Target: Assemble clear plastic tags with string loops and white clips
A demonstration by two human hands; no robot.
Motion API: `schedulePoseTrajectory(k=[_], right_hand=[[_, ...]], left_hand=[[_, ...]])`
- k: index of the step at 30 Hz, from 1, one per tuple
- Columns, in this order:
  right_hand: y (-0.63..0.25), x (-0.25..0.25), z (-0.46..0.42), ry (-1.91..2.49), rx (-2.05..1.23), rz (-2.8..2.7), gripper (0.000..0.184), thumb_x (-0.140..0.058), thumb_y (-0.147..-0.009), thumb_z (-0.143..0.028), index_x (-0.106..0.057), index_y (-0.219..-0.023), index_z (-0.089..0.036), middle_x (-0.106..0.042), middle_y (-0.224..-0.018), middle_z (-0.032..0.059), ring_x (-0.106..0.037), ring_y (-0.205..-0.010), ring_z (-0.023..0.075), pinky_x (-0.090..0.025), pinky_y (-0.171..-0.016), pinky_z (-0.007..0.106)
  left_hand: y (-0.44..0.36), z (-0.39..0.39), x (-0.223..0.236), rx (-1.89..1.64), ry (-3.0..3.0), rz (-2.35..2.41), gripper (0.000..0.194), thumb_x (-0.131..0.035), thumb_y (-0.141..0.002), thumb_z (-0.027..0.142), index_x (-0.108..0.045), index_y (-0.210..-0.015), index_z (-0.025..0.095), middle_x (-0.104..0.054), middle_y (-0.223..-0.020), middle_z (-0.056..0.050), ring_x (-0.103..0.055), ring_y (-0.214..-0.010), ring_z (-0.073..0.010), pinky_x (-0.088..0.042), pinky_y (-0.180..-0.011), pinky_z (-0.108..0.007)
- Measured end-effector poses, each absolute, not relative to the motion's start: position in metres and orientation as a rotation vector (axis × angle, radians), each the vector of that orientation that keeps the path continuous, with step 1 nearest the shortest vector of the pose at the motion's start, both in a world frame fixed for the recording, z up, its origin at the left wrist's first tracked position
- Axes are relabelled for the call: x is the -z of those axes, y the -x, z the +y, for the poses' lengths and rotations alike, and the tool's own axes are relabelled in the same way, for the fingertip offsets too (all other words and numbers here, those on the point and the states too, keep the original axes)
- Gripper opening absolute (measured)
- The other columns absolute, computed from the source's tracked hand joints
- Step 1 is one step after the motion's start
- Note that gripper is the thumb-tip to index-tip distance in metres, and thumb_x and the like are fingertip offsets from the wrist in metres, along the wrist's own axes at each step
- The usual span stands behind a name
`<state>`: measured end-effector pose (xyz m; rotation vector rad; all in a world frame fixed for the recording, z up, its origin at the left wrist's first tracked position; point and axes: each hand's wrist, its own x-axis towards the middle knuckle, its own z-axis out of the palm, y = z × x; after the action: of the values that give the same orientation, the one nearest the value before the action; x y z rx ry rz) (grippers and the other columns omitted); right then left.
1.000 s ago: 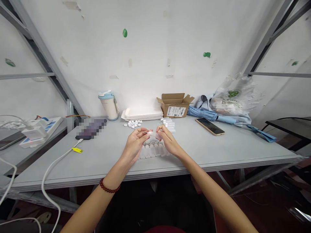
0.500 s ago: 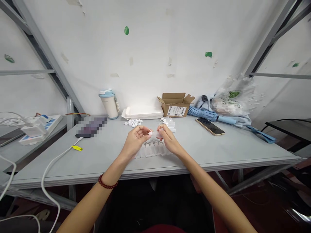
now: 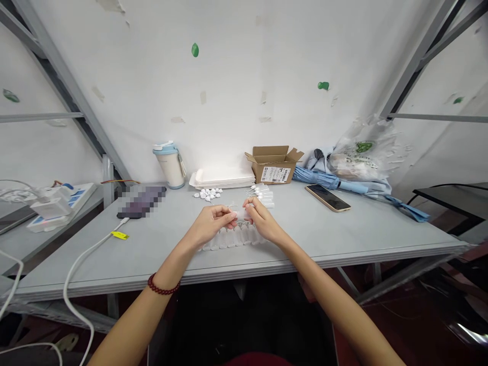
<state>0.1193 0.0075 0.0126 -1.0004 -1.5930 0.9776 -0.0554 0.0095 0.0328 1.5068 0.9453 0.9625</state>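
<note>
A small translucent white tube point(image 3: 241, 215) is held between both hands, just above the desk. The fingers of my left hand point(image 3: 211, 222) are closed around its left end, and a thin pale strand shows above those fingertips. At the right end, my right hand point(image 3: 263, 218) pinches with thumb and index finger. Below the hands, a row of similar translucent tubes point(image 3: 232, 237) lies side by side, partly covered by them. Beyond my left hand lies a pile of small white caps point(image 3: 208, 194). Several clear tubes with white ends point(image 3: 266, 196) lie past my right hand.
On the grey desk point(image 3: 152, 254), a tumbler point(image 3: 171, 166), stacked white sheets point(image 3: 224, 177) and an open cardboard box point(image 3: 273, 168) stand along the wall. A phone point(image 3: 328, 197) and blue umbrella point(image 3: 316, 177) lie right. Left are a cabled dark device point(image 3: 141, 202) and a power strip point(image 3: 61, 208).
My left hand has shifted slightly left and down, its fingers now more curled around the tube's end. The right hand stays at the other end. The camera view has shifted slightly.
</note>
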Motion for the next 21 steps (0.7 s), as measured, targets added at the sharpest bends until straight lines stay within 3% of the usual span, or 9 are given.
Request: schedulePoseTrajectory(k=[4, 8, 12, 15, 21], right_hand=[[-0.1191, -0.0117, 0.0098, 1.003, -1.013, -1.57, 0.013, -0.04, -0.086, -0.034, -0.042, -0.088, -0.021, -0.041, -0.071, -0.0051, -0.041, -0.06, 0.0097, -0.043, -0.061, 0.024], [-0.1188, -0.011, 0.0096, 0.996, -1.017, -1.568, 0.014, -0.041, -0.087, -0.036, -0.042, -0.088, -0.022, -0.038, -0.064, -0.0072, -0.039, -0.057, 0.0096, -0.044, -0.062, 0.025], [-0.1184, -0.011, 0.0082, 0.983, -0.993, -1.606, 0.014, -0.041, -0.088, -0.036, -0.042, -0.087, -0.022, -0.035, -0.059, -0.008, -0.037, -0.055, 0.01, -0.043, -0.061, 0.025], [-0.1181, -0.0109, 0.0083, 0.986, -0.995, -1.599, 0.015, -0.042, -0.088, -0.037, -0.042, -0.087, -0.022, -0.034, -0.059, -0.008, -0.038, -0.055, 0.0103, -0.042, -0.06, 0.024], [-0.1185, -0.012, 0.0072, 0.972, -1.018, -1.602, 0.017, -0.04, -0.089, -0.039, -0.04, -0.087, -0.022, -0.035, -0.061, -0.0084, -0.038, -0.054, 0.0093, -0.044, -0.062, 0.025]], left_hand=[[0.0513, 0.0053, -0.0375, -1.069, -1.524, 0.927, 0.025, -0.078, -0.063, 0.033, -0.067, -0.076, 0.016, -0.067, -0.078, -0.003, -0.063, -0.072, -0.0165, -0.05, -0.071, -0.029], [0.0511, 0.0076, -0.0379, -0.992, -1.448, 0.95, 0.034, -0.077, -0.066, 0.039, -0.068, -0.088, 0.015, -0.069, -0.08, -0.006, -0.065, -0.072, -0.0185, -0.052, -0.071, -0.032], [0.0532, 0.0112, -0.0342, -0.864, -1.438, 1.01, 0.042, -0.067, -0.073, 0.053, -0.065, -0.067, 0.011, -0.065, -0.065, -0.007, -0.061, -0.056, -0.0157, -0.05, -0.056, -0.028], [0.0535, 0.0114, -0.0327, -0.831, -1.449, 0.998, 0.043, -0.067, -0.073, 0.054, -0.064, -0.064, 0.012, -0.062, -0.06, -0.005, -0.058, -0.051, -0.0138, -0.047, -0.049, -0.025], [0.0547, 0.0068, -0.0369, -0.903, -1.57, 0.934, 0.03, -0.071, -0.073, 0.043, -0.067, -0.067, 0.013, -0.066, -0.064, -0.006, -0.062, -0.061, -0.0155, -0.051, -0.06, -0.027]])
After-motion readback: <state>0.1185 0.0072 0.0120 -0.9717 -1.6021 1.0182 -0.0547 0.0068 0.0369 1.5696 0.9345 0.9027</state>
